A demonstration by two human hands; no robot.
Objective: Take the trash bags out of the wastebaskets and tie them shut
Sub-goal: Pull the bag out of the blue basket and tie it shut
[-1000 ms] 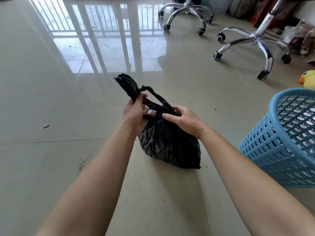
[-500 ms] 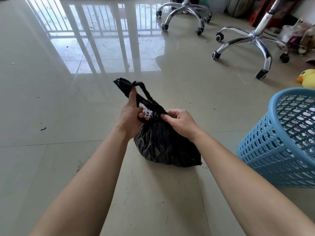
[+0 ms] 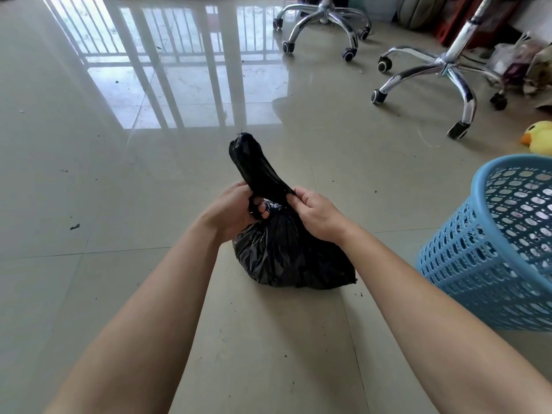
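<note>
The left hand (image 3: pixel 236 212) and right hand (image 3: pixel 318 215) curl their fingers (image 3: pixel 294 199) round the twisted neck (image 3: pixel 257 167) of the trash bag (image 3: pixel 286 258) — it sits on the floor (image 3: pixel 119 294) just beneath them. The knot seems unfinished — slick plastic could slip loose.

Indoor room, home or small office, can't tell which. Glossy tile floor (image 3: pixel 89 264) reflects a barred window (image 3: pixel 179 70), upper left. Two swivel chair bases (image 3: pixel 324 17) (image 3: pixel 445 67) at top. Clutter (image 3: pixel 519 61) upper right, duck toy (image 3: pixel 540 138) and blue basket (image 3: pixel 478 264) at right.
</note>
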